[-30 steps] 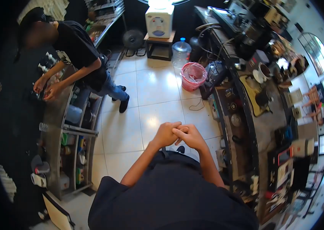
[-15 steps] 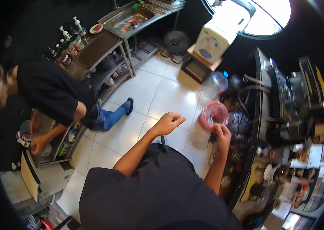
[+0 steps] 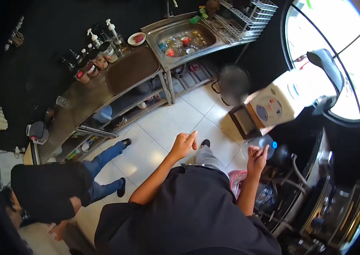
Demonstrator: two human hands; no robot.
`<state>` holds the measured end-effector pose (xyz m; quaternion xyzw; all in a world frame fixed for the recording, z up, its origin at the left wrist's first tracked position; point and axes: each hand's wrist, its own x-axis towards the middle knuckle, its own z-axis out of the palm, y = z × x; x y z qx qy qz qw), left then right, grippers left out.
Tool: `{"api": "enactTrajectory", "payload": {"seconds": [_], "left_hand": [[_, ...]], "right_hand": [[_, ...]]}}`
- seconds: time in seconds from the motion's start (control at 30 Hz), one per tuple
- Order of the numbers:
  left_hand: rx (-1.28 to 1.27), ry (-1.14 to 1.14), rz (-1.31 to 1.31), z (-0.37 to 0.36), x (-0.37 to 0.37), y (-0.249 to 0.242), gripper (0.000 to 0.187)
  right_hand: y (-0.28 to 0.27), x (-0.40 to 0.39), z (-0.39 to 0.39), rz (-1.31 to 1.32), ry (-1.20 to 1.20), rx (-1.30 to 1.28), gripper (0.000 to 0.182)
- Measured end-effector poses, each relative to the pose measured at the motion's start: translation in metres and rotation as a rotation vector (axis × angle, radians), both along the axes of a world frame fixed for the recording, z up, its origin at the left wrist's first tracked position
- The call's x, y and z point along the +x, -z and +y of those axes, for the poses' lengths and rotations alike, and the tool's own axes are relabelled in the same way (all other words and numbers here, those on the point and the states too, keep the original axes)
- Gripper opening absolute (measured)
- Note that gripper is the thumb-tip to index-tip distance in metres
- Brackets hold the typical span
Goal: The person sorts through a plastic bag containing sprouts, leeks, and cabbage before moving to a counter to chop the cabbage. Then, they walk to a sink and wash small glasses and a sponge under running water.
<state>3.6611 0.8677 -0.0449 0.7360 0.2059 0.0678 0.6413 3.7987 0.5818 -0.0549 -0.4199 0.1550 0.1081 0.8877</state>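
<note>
My left hand (image 3: 183,145) is held out in front of my body over the tiled floor, its fingers curled in and thumb extended, with nothing visible in it. On the other side, my right hand (image 3: 257,159) is also curled, fingers bent toward the thumb, with no object showing. Behind it in this view stands a large clear water bottle (image 3: 250,146) with a blue cap, which the hand partly overlaps. Close to my right forearm is a pink bin (image 3: 236,178) with a plastic liner, partly hidden by my body.
Ahead, a metal sink (image 3: 209,37) holds dishes, beside a wire rack (image 3: 252,29). A counter with a brown tray (image 3: 131,70) and pump bottles runs left. Another person (image 3: 52,191) in black stands at left. A cream machine (image 3: 275,104) stands by the round window. White floor tiles (image 3: 154,127) lie between.
I have moved forward toward the sink, and the pink bin has passed back beside my right arm. The other person now appears lower in view. Both my hands stay raised and curled.
</note>
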Motion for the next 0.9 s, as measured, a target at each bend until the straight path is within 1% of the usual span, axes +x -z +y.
{"api": "enactTrajectory", "payload": {"seconds": [0.03,0.07,0.1,0.13,0.2,0.23,0.27,0.33,0.4,0.43,0.47,0.5,0.53,0.57,0.6,0.67,0.7,0.73,0.77,0.8,0.83,0.87,0.9], "left_hand": [[0.0,-0.095,-0.02,0.017,0.024,0.01,0.059],[0.008,-0.156,0.0,0.026,0.033,0.009,0.06],[0.002,-0.22,0.012,0.035,0.042,0.01,0.06],[-0.009,-0.29,0.027,0.043,0.048,0.013,0.06],[-0.053,-0.445,-0.026,0.061,0.055,0.019,0.059],[-0.091,-0.525,-0.045,0.071,0.055,0.021,0.058],[-0.136,-0.631,-0.076,0.077,0.059,0.012,0.055],[-0.166,-0.808,-0.083,0.095,0.064,0.015,0.05],[-0.164,-0.872,-0.094,0.112,0.072,0.028,0.049],[-0.162,-0.921,-0.095,0.118,0.075,0.035,0.047],[-0.159,-0.928,-0.104,0.131,0.087,0.04,0.047],[-0.132,-0.969,-0.094,0.145,0.099,0.045,0.047],[-0.105,-1.007,-0.08,0.16,0.11,0.051,0.048],[-0.13,-0.999,-0.094,0.178,0.123,0.06,0.047],[-0.151,-0.997,-0.086,0.194,0.138,0.059,0.047],[-0.132,-0.97,-0.084,0.224,0.171,0.058,0.046],[-0.098,-0.927,-0.081,0.241,0.189,0.059,0.046],[-0.113,-0.936,-0.08,0.256,0.207,0.062,0.046],[-0.091,-0.891,-0.093,0.274,0.226,0.065,0.047],[-0.061,-0.838,-0.101,0.289,0.242,0.058,0.048],[0.006,-0.804,-0.096,0.304,0.258,0.051,0.05],[-0.009,-0.815,-0.126,0.316,0.274,0.047,0.05],[-0.034,-0.811,-0.13,0.329,0.289,0.045,0.049]], "right_hand": [[0.011,0.07,0.027,-0.009,-0.169,0.353,0.052],[-0.002,0.098,0.052,0.139,-0.133,0.304,0.048],[-0.001,0.128,0.074,0.12,-0.221,0.323,0.047],[-0.001,0.154,0.094,0.145,-0.268,0.254,0.044],[0.001,0.2,0.139,0.177,-0.439,0.235,0.041],[0.0,0.216,0.16,0.144,-0.499,0.173,0.04],[-0.005,0.227,0.185,0.104,-0.554,0.117,0.04],[-0.015,0.236,0.23,0.107,-0.55,0.002,0.023],[-0.005,0.253,0.256,0.079,-0.621,0.006,0.018],[0.004,0.252,0.267,0.132,-0.609,0.008,0.018],[0.017,0.257,0.285,0.182,-0.599,0.012,0.019],[0.029,0.26,0.299,0.144,-0.678,0.058,0.022],[0.043,0.265,0.312,0.128,-0.788,0.164,0.031],[0.047,0.268,0.328,0.276,-0.866,0.138,0.041],[0.047,0.267,0.34,0.415,-0.868,0.041,0.041],[0.041,0.274,0.367,0.451,-0.981,-0.033,0.035],[0.045,0.284,0.384,0.466,-1.039,0.002,0.031],[0.05,0.294,0.392,0.496,-1.092,0.034,0.028],[0.053,0.309,0.4,0.439,-1.18,0.031,0.024],[0.052,0.32,0.407,0.448,-1.177,0.032,0.024],[0.051,0.334,0.42,0.38,-1.155,0.009,0.024],[0.048,0.349,0.435,0.307,-1.139,-0.015,0.024],[0.046,0.367,0.451,0.26,-1.174,-0.036,0.026]]}}
